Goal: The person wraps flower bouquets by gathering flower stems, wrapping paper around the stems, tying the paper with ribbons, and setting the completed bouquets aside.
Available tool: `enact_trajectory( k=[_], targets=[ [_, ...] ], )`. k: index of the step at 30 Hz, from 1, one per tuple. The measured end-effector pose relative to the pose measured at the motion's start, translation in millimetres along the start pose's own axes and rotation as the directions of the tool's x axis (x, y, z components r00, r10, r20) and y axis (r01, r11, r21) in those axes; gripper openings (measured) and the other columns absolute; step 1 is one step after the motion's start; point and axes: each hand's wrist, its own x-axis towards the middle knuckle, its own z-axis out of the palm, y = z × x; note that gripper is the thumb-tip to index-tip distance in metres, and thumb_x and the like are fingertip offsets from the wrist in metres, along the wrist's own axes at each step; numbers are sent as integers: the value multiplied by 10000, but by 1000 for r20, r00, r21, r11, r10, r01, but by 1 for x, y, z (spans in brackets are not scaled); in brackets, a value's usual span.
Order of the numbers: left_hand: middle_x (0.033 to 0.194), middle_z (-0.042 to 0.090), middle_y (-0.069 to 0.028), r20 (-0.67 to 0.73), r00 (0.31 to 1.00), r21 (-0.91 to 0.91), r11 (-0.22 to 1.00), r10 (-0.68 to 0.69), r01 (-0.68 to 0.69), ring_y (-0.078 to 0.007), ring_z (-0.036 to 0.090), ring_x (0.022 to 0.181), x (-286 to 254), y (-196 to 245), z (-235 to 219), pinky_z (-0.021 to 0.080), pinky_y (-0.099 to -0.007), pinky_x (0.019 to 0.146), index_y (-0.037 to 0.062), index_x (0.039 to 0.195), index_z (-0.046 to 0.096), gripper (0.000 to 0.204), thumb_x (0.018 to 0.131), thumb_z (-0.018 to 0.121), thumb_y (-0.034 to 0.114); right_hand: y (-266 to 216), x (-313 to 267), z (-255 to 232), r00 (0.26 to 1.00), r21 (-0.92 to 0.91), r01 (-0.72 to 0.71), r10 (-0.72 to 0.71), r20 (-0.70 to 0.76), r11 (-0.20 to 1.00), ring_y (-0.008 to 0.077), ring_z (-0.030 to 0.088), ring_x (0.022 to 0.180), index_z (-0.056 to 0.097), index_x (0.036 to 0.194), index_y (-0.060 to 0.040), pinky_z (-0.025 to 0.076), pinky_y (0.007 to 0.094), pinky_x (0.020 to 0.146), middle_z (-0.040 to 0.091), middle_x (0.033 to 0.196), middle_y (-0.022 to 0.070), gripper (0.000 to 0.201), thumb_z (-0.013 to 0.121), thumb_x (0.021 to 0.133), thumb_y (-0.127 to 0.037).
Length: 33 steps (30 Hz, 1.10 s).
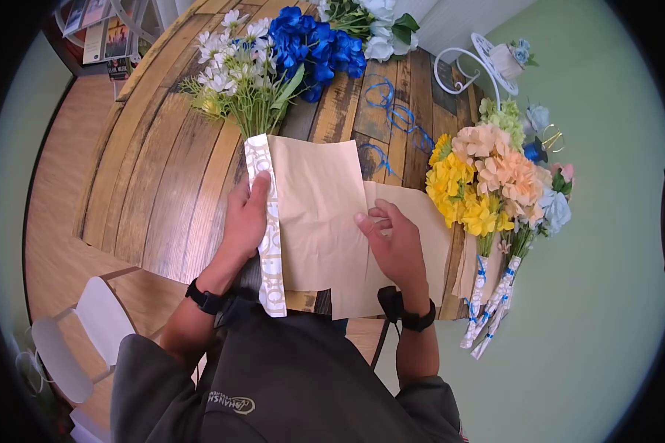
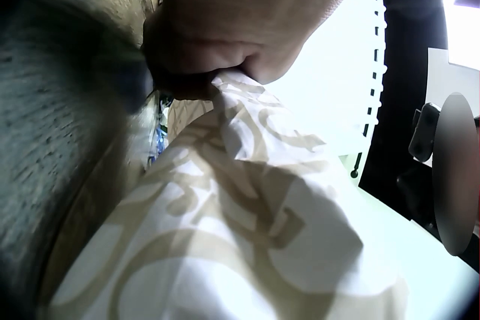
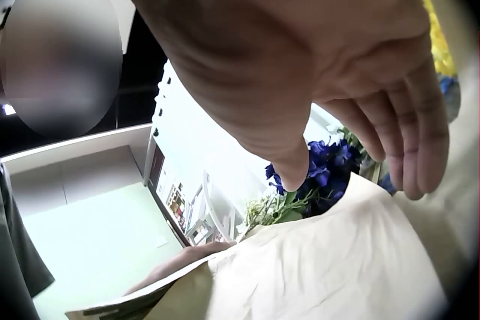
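Observation:
In the head view my left hand (image 1: 246,218) grips the patterned folded edge of the wrapping paper (image 1: 271,255), thumb on top, around the stems of white flowers (image 1: 225,66). The left wrist view shows that hand (image 2: 240,20) pinching the white-and-tan paper (image 2: 247,207). The paper's plain tan side (image 1: 318,207) spreads to the right, over another tan sheet (image 1: 414,214). My right hand (image 1: 399,247) hovers at the right edge of the plain side, fingers loosely bent and holding nothing. In the right wrist view the right hand (image 3: 322,65) is above the tan paper (image 3: 322,260).
Blue flowers (image 1: 314,48) and pale blue flowers (image 1: 380,37) lie at the table's far side. Curled blue ribbon (image 1: 399,114) is right of them. Wrapped bouquets with yellow (image 1: 451,184) and peach flowers (image 1: 506,173) lie at the right edge, near a white metal stand (image 1: 488,63).

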Motion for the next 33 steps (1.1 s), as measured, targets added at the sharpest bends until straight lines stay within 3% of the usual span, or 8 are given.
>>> enact_trajectory(
  k=[5,7,12,21,25,27,30,33],
  targets=[
    [904,658,-10,28,994,-198,974,-108,111,-48,580,745,-4,19,-12,473,-223,681,-20,1100,607,362,1060,475,315,-11,19,7,925,325,-275,157,346,905,89,594,739,629,1159,66,489,262,664,701,889,79,426,684,944,-298],
    [932,669,-20,111,986,-266,953,-122,147,-59,603,781,-3,17,-23,485,-228,708,-27,1134,598,358,1056,487,304,-16,22,7,818,393,-499,271,507,772,38,546,718,663,1122,59,466,219,654,681,847,11,358,677,957,-258],
    [976,682,-45,107,989,-328,935,-106,136,-86,623,843,0,12,-33,505,-256,781,-53,1186,587,377,1051,502,289,-27,15,15,891,508,-383,164,423,772,44,581,717,681,1084,55,477,210,661,691,861,21,312,660,970,-235],
    [880,672,-26,19,999,228,973,26,-30,-67,584,763,1,-1,-42,487,-257,695,-35,1108,610,363,1043,514,309,-81,9,-5,942,531,-293,143,305,795,41,588,645,681,992,64,473,203,592,699,802,38,272,685,953,-205],
    [862,672,-39,2,1000,190,982,10,-10,-78,587,764,-2,3,-38,486,-270,703,-44,1100,606,364,1039,518,304,-112,7,-10,952,465,-268,158,262,844,20,551,571,676,885,50,429,198,519,667,679,8,266,695,946,-207],
    [814,674,-187,-27,996,311,947,88,-76,-267,628,705,0,-6,-38,495,-390,703,-68,997,594,390,1019,523,315,-113,8,-7,953,432,-251,144,265,866,12,540,562,662,835,41,411,200,504,656,652,0,266,692,946,-199],
    [833,661,-251,-50,992,410,908,115,-85,-398,639,756,2,-10,-37,492,-450,722,-70,973,584,391,1007,526,315,-128,8,-5,960,344,-186,95,264,921,-2,514,538,625,749,26,377,211,473,628,596,-6,284,687,942,-172],
    [871,666,-275,-69,977,485,863,201,-143,-452,643,828,2,-16,-34,496,-476,749,-74,1011,595,380,994,536,301,-150,4,-1,963,316,-56,-32,268,947,-6,492,514,595,704,18,355,228,446,608,557,11,291,692,927,-143]
  ],
)
